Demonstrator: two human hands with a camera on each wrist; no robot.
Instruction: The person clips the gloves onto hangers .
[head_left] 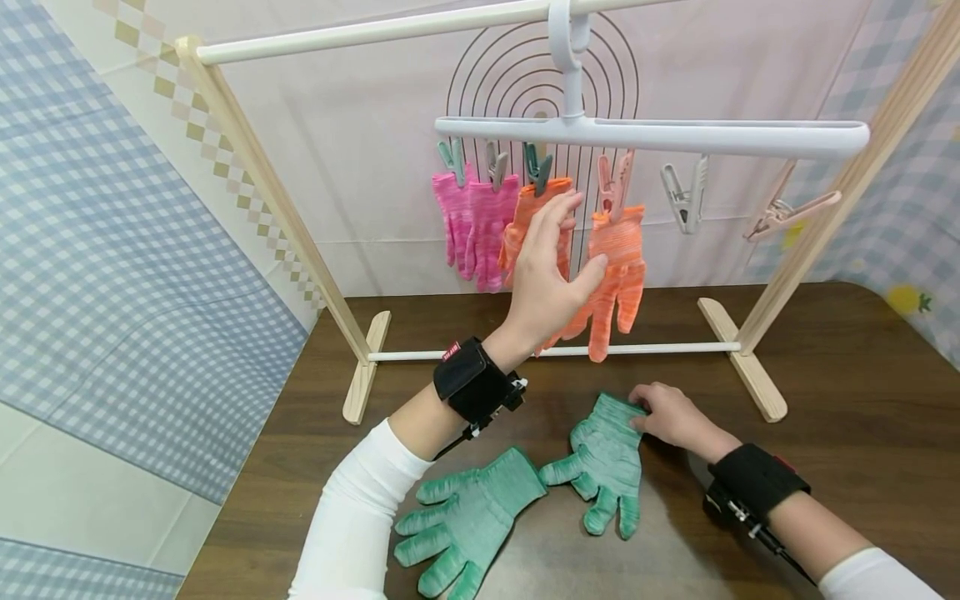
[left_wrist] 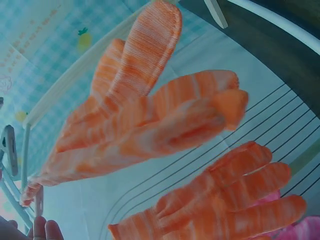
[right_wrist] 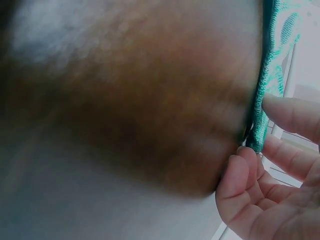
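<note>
My left hand (head_left: pixel 551 267) is raised in front of the hanging orange gloves, its fingers apart from the thumb and nothing held. One orange glove (head_left: pixel 618 267) hangs from a pink clothespin (head_left: pixel 613 183); another orange glove (head_left: pixel 517 229) hangs from a dark green clothespin (head_left: pixel 537 168), partly hidden behind the hand. Down on the table, my right hand (head_left: pixel 671 415) pinches the cuff edge of a green glove (head_left: pixel 609 458); in the right wrist view thumb and finger meet at the green edge (right_wrist: pixel 260 120). A second green glove (head_left: pixel 472 521) lies flat to its left.
A white hanger (head_left: pixel 652 133) hooks over the top rod (head_left: pixel 375 35) of a wooden rack. Pink gloves (head_left: pixel 476 225) hang at its left; a grey clothespin (head_left: pixel 686 196) and a pale pink clothespin (head_left: pixel 787 212) hang unused at its right. A lower bar (head_left: pixel 675 348) crosses above the table.
</note>
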